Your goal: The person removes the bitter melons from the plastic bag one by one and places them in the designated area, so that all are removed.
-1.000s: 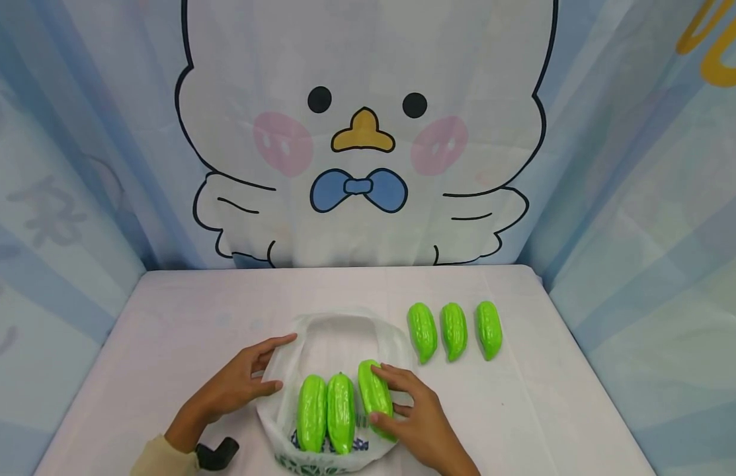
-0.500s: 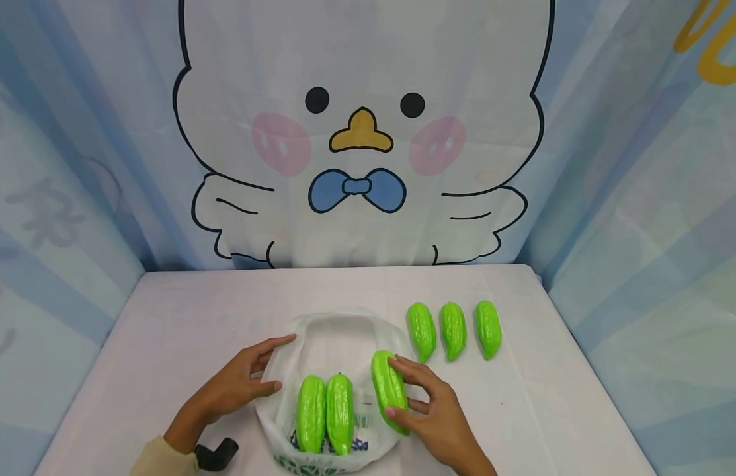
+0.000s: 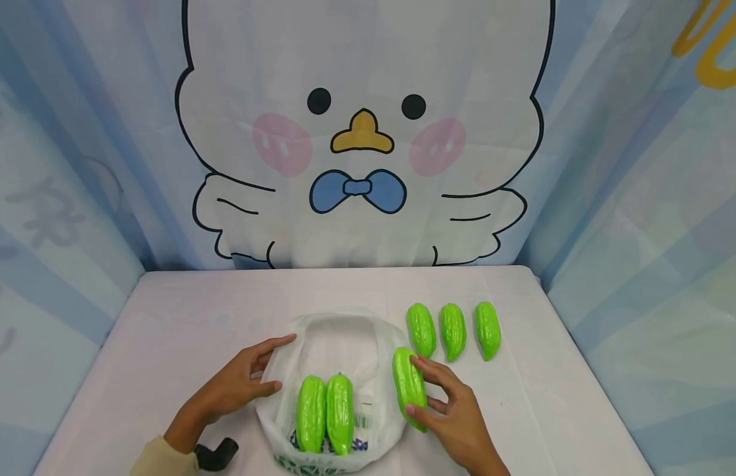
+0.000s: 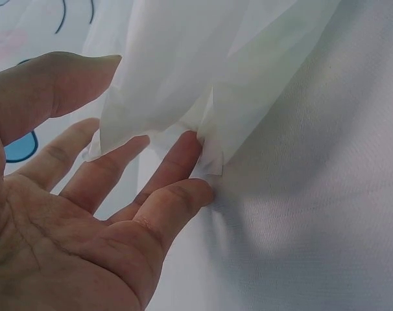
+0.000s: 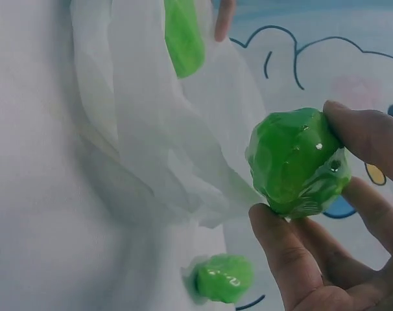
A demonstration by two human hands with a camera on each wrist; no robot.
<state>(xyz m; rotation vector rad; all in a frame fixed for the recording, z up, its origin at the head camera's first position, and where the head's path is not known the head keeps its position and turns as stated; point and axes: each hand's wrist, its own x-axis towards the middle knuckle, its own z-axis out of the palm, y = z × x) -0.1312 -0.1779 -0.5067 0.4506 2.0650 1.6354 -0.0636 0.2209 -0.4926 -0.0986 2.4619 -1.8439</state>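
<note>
A shiny, ridged green bitter melon [image 3: 409,389] is pinched between the thumb and fingers of my right hand [image 3: 455,416], at the right side of a white plastic bag [image 3: 391,423]. From the right wrist view, the held bitter melon [image 5: 299,163] appears end-on. Two more bitter melons [image 3: 311,414] lie side by side inside the bag's wide mouth. My left hand [image 3: 239,380] is at the bag's left edge, thumb and fingers spread apart. Up close, the left hand [image 4: 99,194] has its fingertips against the thin bag film [image 4: 177,65].
A row of three bitter melons [image 3: 453,332] lies on the white-covered table [image 3: 558,396], behind and right of the bag. A black curved object [image 3: 217,454] is beside the left wrist. A curtain with a cartoon bird [image 3: 362,231] hangs behind the table.
My right hand has carried its bitter melon rightward, from over the bag's inside to its right edge. The left hand has stayed put.
</note>
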